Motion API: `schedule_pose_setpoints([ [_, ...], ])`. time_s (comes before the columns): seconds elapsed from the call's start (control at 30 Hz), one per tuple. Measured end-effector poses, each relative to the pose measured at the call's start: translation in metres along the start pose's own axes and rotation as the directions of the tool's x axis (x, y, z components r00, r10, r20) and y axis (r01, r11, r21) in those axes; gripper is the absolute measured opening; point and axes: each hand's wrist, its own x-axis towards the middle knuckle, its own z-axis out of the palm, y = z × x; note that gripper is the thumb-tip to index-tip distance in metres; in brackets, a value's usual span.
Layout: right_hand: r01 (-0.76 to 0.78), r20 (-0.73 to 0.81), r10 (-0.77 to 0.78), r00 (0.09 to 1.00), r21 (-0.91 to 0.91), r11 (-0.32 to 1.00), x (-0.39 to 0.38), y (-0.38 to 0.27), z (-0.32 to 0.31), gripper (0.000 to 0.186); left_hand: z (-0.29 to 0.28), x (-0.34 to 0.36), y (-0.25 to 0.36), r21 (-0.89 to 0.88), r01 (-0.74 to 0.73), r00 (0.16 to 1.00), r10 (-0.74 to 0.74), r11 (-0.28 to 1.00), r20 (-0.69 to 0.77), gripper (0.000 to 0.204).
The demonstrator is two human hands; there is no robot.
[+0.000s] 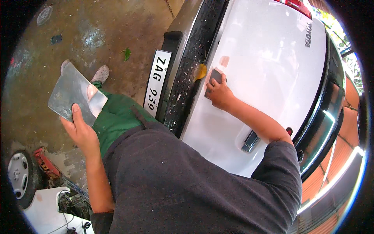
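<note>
- Carrier, flat: grey plate (66,91), at 9 to 10 o'clock, near-rectangular, tilted; a pinkish patch (91,93) and a pale glossy area lie on its 3 o'clock side, paste or reflection not certain.
- Left hand (82,132), at 8 to 9 o'clock: clamped on the plate's lower edge, thumb on the upper face, other fingers mostly hidden beneath.
- White body part (43,206), at 8 o'clock: dark machinery (72,202) and cables sit in its opening; cut off by the round picture rim.
- Dark pad (216,76), at 1 to 2 o'clock: small, flat, angular, matt, lying against the white tailgate (265,74); material not legible at this scale.
- Right hand (219,93), at 1 to 2 o'clock: fingers bent over the pad, pinching it to the panel; underside of the grip hidden.
- Tan-pink mark (224,61): on the tailgate, at 1 o'clock from the pad, just beside it; dull against the glossy white paint. Further brownish colour shows around the pad, partly covered by the fingers.
- Yellow leaf (201,71): at 9 to 10 o'clock from the pad, by the black bumper (185,78).
- Wheel (19,173), at 8 o'clock: silver cover, dark tyre; red metal piece (46,163) beside it, use unclear.
</note>
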Motion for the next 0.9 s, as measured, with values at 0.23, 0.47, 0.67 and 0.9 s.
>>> schedule_pose_setpoints([
  [0.23, -0.017, 0.062, 0.018, 0.998, -0.006, 1.0, -0.003, 0.0, -0.008, 0.028, 0.003, -0.002, 0.001, -0.014, 0.001, 1.0, -0.001, 1.0, 0.002, 0.045],
  [0.47, 0.016, 0.299, -0.013, 0.954, -0.011, 1.0, -0.018, 0.027, -0.041, 0.031, 0.002, -0.002, 0.005, 0.007, 0.008, 1.0, -0.007, 1.0, -0.013, 0.045],
  [0.67, -0.069, 0.347, 0.068, 0.936, -0.012, 0.998, -0.038, 0.049, -0.063, 0.034, -0.001, -0.001, 0.009, 0.016, 0.007, 1.0, -0.007, 1.0, -0.009, 0.045],
  [0.9, -0.087, 0.194, 0.098, 0.976, -0.066, 0.994, -0.049, 0.063, -0.063, 0.03, 0.001, -0.001, 0.002, -0.004, 0.039, 0.999, -0.039, 0.999, 0.001, 0.042],
])
